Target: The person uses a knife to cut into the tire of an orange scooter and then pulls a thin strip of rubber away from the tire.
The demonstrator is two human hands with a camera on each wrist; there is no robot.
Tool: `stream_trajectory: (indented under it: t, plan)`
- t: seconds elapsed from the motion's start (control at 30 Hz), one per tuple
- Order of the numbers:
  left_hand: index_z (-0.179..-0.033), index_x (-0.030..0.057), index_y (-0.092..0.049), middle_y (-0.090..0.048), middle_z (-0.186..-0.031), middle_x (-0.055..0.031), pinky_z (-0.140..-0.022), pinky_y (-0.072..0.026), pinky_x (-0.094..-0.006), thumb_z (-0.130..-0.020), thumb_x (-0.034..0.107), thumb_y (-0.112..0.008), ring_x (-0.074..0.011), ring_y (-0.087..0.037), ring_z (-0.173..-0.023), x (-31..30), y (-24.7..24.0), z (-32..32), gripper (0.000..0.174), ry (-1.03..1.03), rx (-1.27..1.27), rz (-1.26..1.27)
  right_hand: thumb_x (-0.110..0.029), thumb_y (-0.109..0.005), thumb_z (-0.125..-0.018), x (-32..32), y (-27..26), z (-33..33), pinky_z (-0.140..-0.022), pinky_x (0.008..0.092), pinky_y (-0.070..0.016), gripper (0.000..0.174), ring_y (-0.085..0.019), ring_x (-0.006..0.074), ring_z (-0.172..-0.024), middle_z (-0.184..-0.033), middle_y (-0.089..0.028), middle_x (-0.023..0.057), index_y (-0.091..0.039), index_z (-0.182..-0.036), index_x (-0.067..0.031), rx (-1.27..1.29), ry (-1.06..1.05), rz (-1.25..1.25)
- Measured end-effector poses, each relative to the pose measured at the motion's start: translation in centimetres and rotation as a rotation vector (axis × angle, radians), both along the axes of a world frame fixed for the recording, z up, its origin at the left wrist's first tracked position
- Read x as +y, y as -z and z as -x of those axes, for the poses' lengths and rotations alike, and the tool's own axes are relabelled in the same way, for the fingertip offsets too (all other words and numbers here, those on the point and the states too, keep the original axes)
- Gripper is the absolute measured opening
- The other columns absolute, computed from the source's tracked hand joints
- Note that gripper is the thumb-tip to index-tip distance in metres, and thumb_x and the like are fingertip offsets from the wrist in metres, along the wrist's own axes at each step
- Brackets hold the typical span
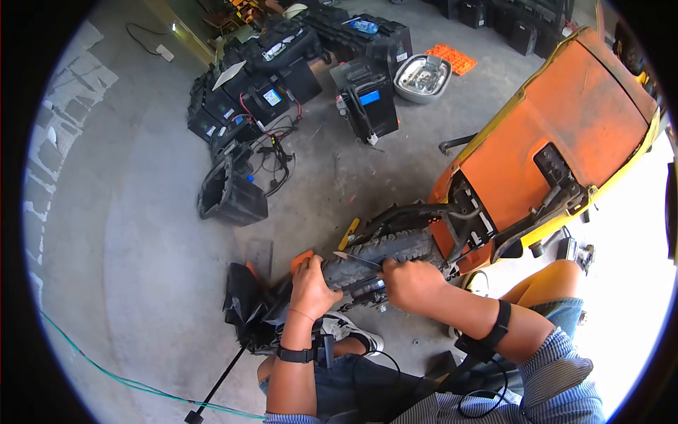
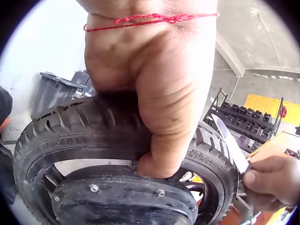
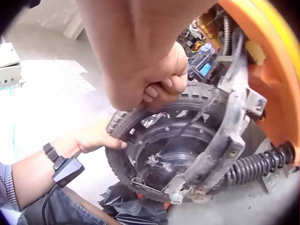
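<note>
A black knobbly tire (image 1: 399, 247) on a wheel stands beneath both hands, joined to the orange vehicle. My left hand (image 1: 311, 290) grips the tire, its thumb on the sidewall near the rim in the left wrist view; its fingertips are hidden there behind the tread (image 2: 70, 117). My right hand (image 1: 415, 284) holds a knife (image 1: 357, 260) above the tread, blade toward the left hand. The blade (image 2: 229, 140) shows pale and pointed in the left wrist view. In the right wrist view the right hand's fingers (image 3: 164, 89) are curled and the knife is hidden.
An orange piece (image 1: 301, 261) lies by the left fingers, and a yellow-handled tool (image 1: 348, 233) beyond the tire. Black batteries (image 1: 371, 106), a bin (image 1: 229, 191) and a metal basin (image 1: 422, 76) stand on the floor. The orange body (image 1: 551, 113) is at right, black plastic (image 1: 244, 304) at left.
</note>
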State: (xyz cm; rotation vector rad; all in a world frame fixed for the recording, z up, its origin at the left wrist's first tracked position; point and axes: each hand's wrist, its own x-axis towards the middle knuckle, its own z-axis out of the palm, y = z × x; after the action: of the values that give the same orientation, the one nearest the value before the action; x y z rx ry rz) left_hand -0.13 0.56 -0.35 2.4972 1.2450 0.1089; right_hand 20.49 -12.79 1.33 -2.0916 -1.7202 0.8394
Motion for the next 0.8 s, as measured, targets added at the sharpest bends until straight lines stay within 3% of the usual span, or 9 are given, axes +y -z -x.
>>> stream_trajectory:
  t: [0.43, 0.53, 0.8]
  plan:
    - [-0.116, -0.0006, -0.056, -0.061, -0.113, -0.0229, -0.099, -0.046, -0.046, -0.06, 0.017, -0.086, -0.0403, -0.057, -0.113, 0.0, -0.2, -0.2, 0.066, -0.002, -0.023, 0.011, -0.034, -0.053, -0.1, 0.1, -0.3, -0.4, -0.068, 0.0516, -0.056, 0.035, -0.07, 0.0429, -0.073, -0.075, -0.069, 0.0229, -0.061, -0.103, -0.0007, 0.008, -0.007, 0.054]
    - [-0.117, -0.0004, -0.057, -0.061, -0.114, -0.0226, -0.099, -0.0458, -0.0459, -0.06, 0.017, -0.086, -0.0399, -0.057, -0.113, 0.0, -0.4, 0.0, 0.066, 0.006, -0.04, 0.05, -0.032, -0.049, -0.102, -0.1, -0.9, -0.8, -0.076, 0.0512, -0.0564, 0.035, -0.071, 0.0425, -0.082, -0.085, -0.072, 0.0235, -0.06, -0.11, -0.0002, -0.006, -0.067, 0.128]
    - [-0.117, -0.0007, -0.055, -0.061, -0.113, -0.0227, -0.097, -0.0474, -0.0469, -0.061, 0.016, -0.086, -0.0404, -0.059, -0.111, -0.3, -0.5, -0.3, 0.066, -0.015, -0.022, -0.014, -0.035, -0.049, -0.102, -0.7, -0.1, -1.0, -0.075, 0.0514, -0.0564, 0.037, -0.071, 0.0432, -0.081, -0.083, -0.071, 0.0236, -0.06, -0.106, 0.0006, 0.012, -0.019, 0.201]
